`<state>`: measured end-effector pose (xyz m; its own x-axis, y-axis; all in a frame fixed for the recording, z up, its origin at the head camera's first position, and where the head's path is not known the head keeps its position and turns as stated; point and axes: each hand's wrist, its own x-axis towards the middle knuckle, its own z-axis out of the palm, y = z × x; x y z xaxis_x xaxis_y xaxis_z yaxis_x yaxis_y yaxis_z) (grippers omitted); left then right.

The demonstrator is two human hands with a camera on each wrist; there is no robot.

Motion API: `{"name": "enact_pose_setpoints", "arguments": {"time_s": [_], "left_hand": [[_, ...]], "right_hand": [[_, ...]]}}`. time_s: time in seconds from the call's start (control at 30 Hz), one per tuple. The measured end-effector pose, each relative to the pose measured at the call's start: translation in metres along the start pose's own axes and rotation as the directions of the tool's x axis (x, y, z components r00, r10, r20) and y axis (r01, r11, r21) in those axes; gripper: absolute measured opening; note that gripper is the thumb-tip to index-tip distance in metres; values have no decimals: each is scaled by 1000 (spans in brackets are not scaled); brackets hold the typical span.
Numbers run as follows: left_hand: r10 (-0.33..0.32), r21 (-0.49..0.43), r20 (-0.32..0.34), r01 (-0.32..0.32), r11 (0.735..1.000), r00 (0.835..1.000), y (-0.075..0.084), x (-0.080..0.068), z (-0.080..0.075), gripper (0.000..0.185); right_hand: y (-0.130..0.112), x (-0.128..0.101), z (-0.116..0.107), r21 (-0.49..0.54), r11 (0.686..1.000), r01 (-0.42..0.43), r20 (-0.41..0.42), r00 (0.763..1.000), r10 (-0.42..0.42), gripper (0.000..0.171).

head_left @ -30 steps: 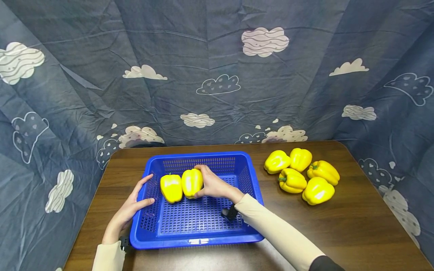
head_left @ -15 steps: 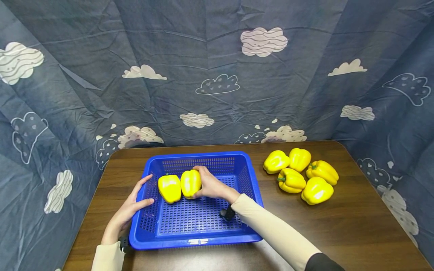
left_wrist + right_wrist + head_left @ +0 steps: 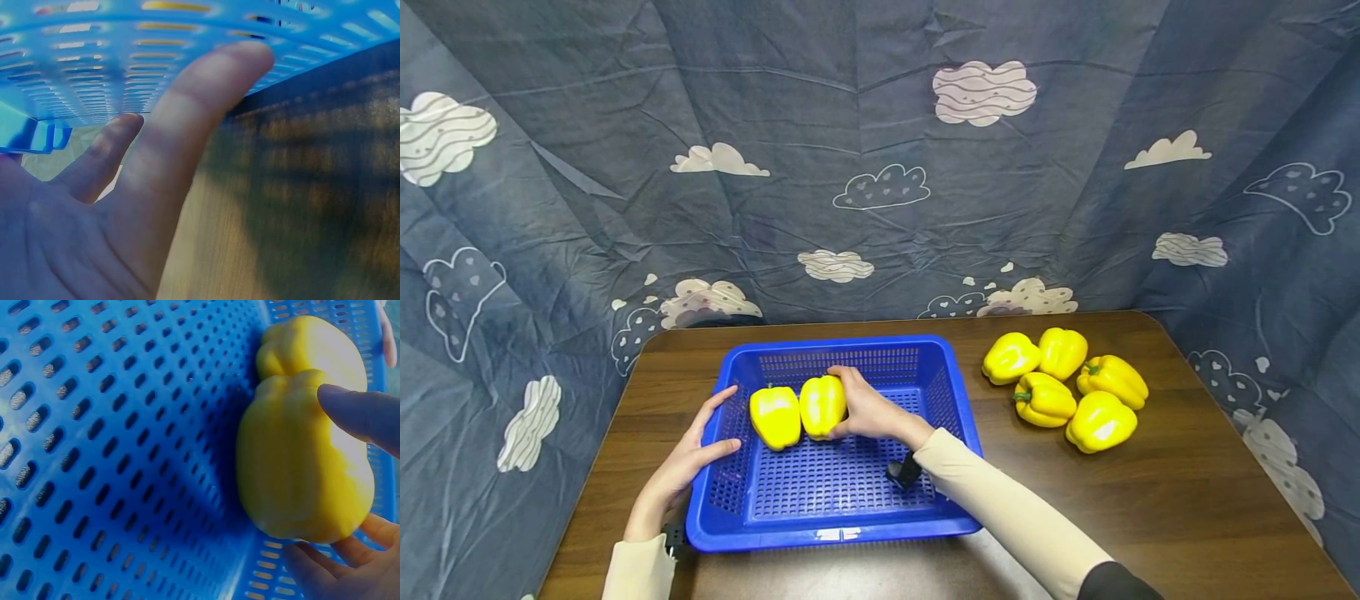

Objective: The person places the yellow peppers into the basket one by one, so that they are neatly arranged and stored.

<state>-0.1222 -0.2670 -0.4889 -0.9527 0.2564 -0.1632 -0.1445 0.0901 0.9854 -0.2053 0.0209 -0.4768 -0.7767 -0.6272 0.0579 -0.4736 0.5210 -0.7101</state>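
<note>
A blue plastic basket [image 3: 850, 533] with slotted walls holds two yellow bell peppers side by side. My right hand [image 3: 872, 408] grips the right bell pepper [image 3: 822, 407], thumb on one side and fingers round the other, as the right wrist view shows. Against its left side rests the other bell pepper [image 3: 776, 418], stem toward the far wall. At the basket's left side is my left hand [image 3: 681, 467], thumb and forefinger spread and fairly straight over the rim. In the left wrist view the left thumb [image 3: 187, 112] lies along the slotted wall.
Several more yellow bell peppers [image 3: 1045, 400] lie grouped on the wooden table [image 3: 1187, 500] right of the basket. A dark blue cloud-patterned curtain [image 3: 880, 233] hangs behind the table. A black wrist camera [image 3: 904, 472] sits under the right wrist, inside the basket.
Between one second and half a second ago, both peppers in the basket shifted slightly left with my right hand. Since then little has moved; the left hand stays at the basket.
</note>
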Motion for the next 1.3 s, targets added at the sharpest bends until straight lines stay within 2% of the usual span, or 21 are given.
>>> {"name": "enact_pose_setpoints", "arguments": {"time_s": [0.43,0.83,1.3], "left_hand": [[0,-10,5,0,1000,1000,1,-1,0,74],[-10,-2,-7,10,1000,1000,0,0,0,74],[-8,-6,-12,8,1000,1000,-1,-1,0,74]], "right_hand": [[-9,-7,-27,76,997,5,-30,1000,-3,83],[-18,-26,-63,184,982,40,-63,998,-29,79],[-20,-60,-93,177,984,20,-113,994,0,77]]}}
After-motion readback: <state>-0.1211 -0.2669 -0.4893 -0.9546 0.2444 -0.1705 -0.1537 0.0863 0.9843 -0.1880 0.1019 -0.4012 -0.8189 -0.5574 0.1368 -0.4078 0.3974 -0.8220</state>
